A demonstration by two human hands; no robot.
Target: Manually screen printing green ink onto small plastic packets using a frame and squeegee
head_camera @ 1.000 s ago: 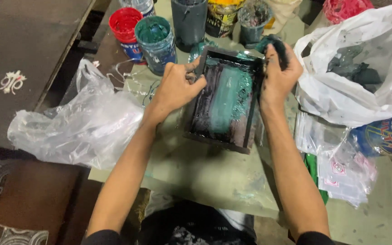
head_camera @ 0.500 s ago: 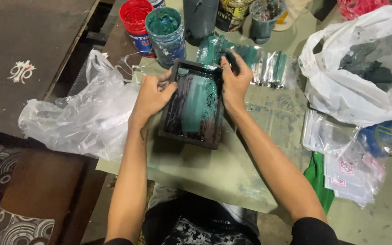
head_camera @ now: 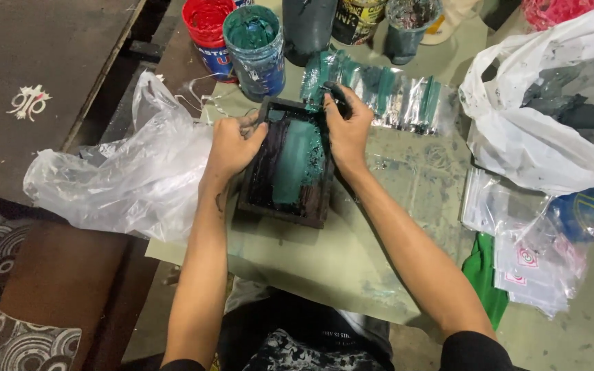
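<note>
Two bare hands work a small dark printing frame (head_camera: 289, 165) smeared with teal ink, seen from above on a pale green sheet (head_camera: 352, 254) spread over the worktable. The left hand (head_camera: 232, 143) curls over the frame's left edge, fingers closed on the wood and holding it down. The right hand (head_camera: 346, 127) grips the frame's upper right corner, wrapped tight around a dark, ink-covered tool (head_camera: 337, 96) — too smeared to tell just what it is. The frame lies flat near the far end of the sheet, tilted slightly to the right.

Just beyond it stand open pots — a teal paint pot (head_camera: 256, 41) and a red paint pot (head_camera: 206, 24) side by side, darker tubs to their right. A strip of clear, ink-streaked packets (head_camera: 393, 96) lies just right of the hand. A crumpled clear plastic bag (head_camera: 125, 172) sits to the left, a white plastic bag (head_camera: 551, 117) with dark contents to the right.
</note>
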